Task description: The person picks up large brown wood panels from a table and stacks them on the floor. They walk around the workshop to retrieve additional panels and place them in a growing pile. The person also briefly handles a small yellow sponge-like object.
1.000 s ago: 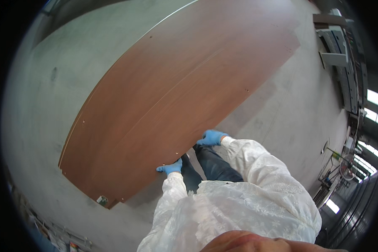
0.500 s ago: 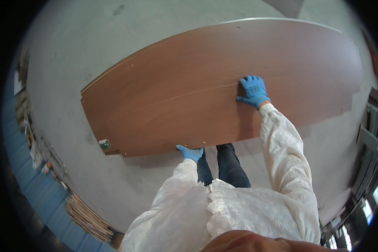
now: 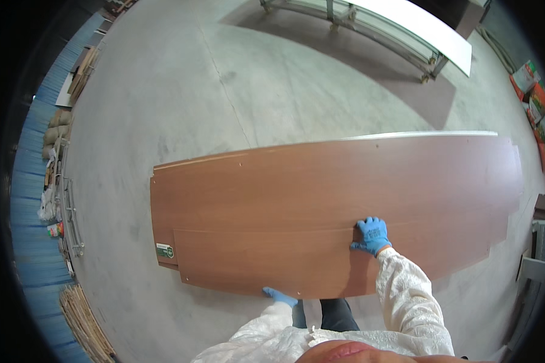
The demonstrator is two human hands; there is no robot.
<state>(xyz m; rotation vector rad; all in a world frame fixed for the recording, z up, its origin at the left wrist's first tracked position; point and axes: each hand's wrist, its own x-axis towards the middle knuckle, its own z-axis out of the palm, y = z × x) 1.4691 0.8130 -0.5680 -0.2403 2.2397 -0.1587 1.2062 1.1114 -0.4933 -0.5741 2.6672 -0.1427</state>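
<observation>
Now, head view, brown panels [image 3: 309, 193]: lying broadside just ahead of the person's dark-trousered legs [image 3: 338, 316], edges staggered at both ends.
Finish: smooth reddish brown, paler sheen towards the right, one thin line running lengthwise, small spots near the edges.
Sticker [image 3: 164, 250]: green and white, near the left end.
Right hand [image 3: 372, 235]: blue-gloved, open, fingers spread over the surface.
Left hand [image 3: 280, 297]: blue-gloved, at the near edge; can't tell if it's gripping.

Smooth, wood-look brown panels [image 3: 272, 199]
</observation>
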